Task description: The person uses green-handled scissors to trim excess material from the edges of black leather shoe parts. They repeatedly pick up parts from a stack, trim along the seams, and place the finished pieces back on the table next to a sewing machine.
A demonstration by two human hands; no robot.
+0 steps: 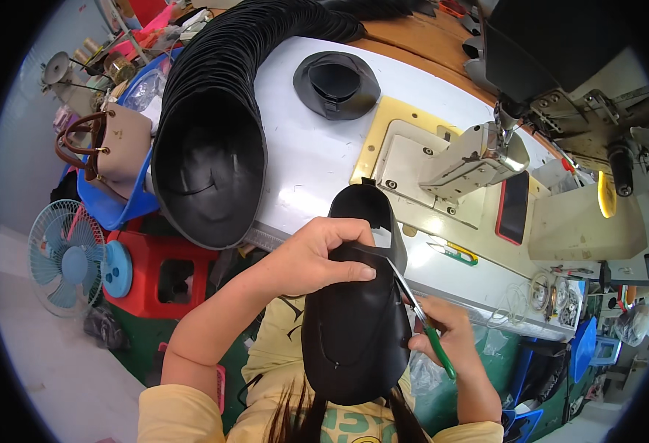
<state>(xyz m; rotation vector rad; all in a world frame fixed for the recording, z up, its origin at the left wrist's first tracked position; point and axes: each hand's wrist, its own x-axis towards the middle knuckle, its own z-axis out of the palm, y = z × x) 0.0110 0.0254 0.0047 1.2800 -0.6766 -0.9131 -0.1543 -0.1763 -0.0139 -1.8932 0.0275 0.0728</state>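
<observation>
- Black curved leather shoe-upper piece — long axis running from the person toward the sewing machine.
- Left hand pinches its top edge.
- Right hand grips green-handled snips, blades at the piece's right edge.

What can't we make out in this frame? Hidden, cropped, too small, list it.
Head view:
- Scissors: the blade tips go behind the edge of the black hat piece, so where they cut is hidden.
- Right hand: palm side faces away; grip on the green handles is partly covered.
- Left hand: its fingertips cover the fold in the hat piece.
- Stack of black pieces: far end cropped by the top edge.
- Spools: too small to count.
</observation>
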